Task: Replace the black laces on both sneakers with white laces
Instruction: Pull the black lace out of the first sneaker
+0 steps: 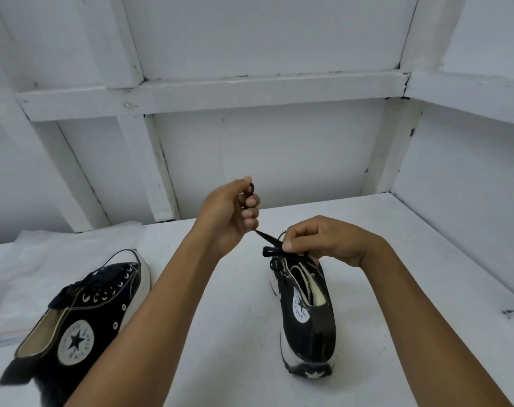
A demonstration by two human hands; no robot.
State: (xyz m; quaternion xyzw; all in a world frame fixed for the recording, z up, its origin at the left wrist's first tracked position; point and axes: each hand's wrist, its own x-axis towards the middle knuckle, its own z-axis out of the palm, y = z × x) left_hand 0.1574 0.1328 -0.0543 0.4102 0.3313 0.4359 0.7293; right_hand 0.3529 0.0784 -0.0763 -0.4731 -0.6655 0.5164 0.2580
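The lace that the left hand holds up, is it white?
No, the lace that the left hand grips is black; it runs down to the sneaker, where the right hand pinches it.

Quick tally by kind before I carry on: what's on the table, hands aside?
Sneakers: 2 (left sneaker, right sneaker)
Black laces: 2 (left lace, right lace)
Plastic bag: 1
White laces: 0 visible
Total: 5

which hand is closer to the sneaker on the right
Right. The right hand is at the sneaker's front eyelets, pinching the black lace; the left hand is raised above and left of it, gripping the lace's free length.
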